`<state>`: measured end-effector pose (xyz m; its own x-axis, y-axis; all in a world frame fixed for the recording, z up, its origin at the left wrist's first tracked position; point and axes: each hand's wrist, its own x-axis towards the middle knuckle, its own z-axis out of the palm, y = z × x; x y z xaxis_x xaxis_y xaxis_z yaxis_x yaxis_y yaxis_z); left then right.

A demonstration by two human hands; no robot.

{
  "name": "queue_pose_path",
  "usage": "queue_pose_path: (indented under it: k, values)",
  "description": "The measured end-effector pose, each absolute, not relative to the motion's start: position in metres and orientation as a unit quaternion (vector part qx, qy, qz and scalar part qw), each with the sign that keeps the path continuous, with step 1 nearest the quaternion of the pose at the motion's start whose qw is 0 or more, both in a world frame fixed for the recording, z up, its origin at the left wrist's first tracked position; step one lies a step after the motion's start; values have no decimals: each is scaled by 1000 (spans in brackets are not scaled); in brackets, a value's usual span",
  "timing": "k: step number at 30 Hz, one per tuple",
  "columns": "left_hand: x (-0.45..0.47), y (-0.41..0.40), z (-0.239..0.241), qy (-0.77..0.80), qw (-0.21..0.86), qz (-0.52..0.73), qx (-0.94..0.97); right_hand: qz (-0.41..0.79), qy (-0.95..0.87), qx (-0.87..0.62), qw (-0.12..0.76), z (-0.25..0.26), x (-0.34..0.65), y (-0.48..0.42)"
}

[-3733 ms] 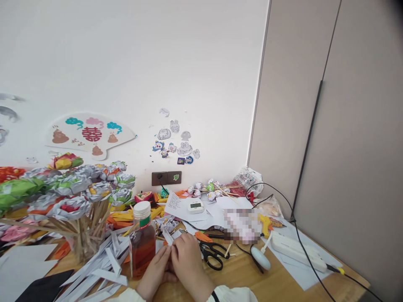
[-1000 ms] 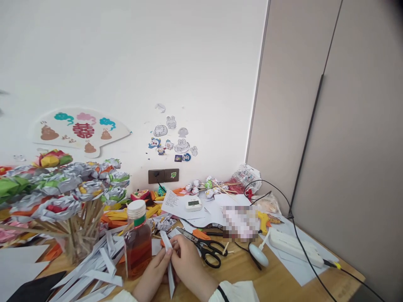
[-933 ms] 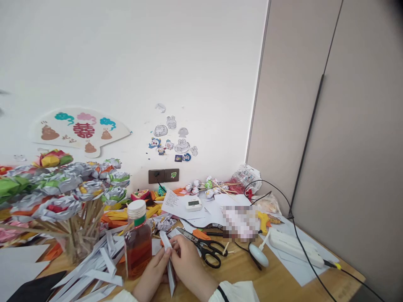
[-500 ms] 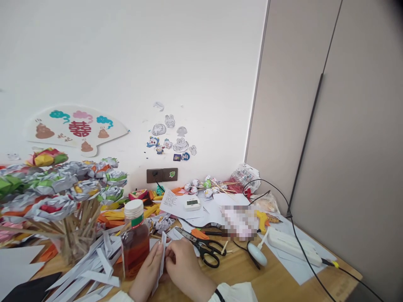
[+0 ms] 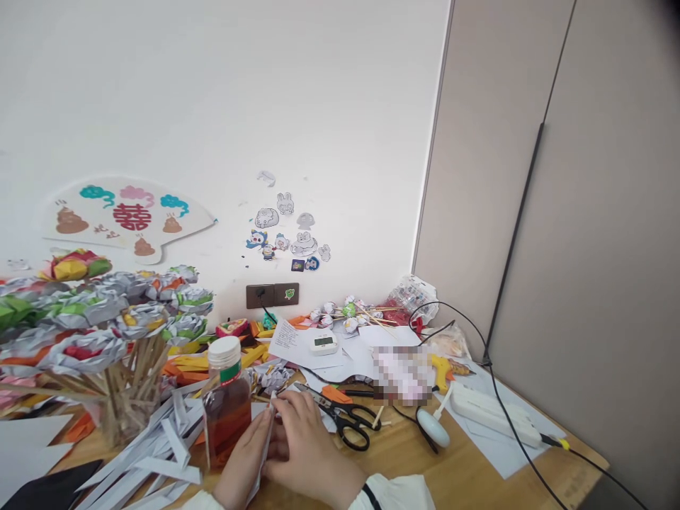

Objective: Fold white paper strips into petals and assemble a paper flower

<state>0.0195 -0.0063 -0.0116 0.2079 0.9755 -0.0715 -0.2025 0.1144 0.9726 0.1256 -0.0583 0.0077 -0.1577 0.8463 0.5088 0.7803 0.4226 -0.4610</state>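
Pinching a paper strip, left fingers together, right fingers curved

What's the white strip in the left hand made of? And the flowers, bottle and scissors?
Strip: probably paper, white and matte, with a thin, straight edge.
Flowers: paper too, it seems, dull with crumpled creases.
Bottle: glass or clear plastic, I can't tell which; it's shiny, and reddish-brown shows through.
Scissors: likely metal, going by the grey blades; smooth black handles look like plastic.
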Motion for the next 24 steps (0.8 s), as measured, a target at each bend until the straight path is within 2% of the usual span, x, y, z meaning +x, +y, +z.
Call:
queue_pose_path:
  k: [6,11,17,24]
  values:
    - [20,-7,-8,418,636,454,463,74,-810,-496,304,1,130,-55]
    - [15,-4,-8,446,567,464,514,77,-819,-480,305,2,131,-56]
    - [10,1,-18,435,554,465,536,39,-817,-477,322,5,127,-57]
    - [8,6,-29,388,561,468,561,13,-838,-461,292,8,126,-60]
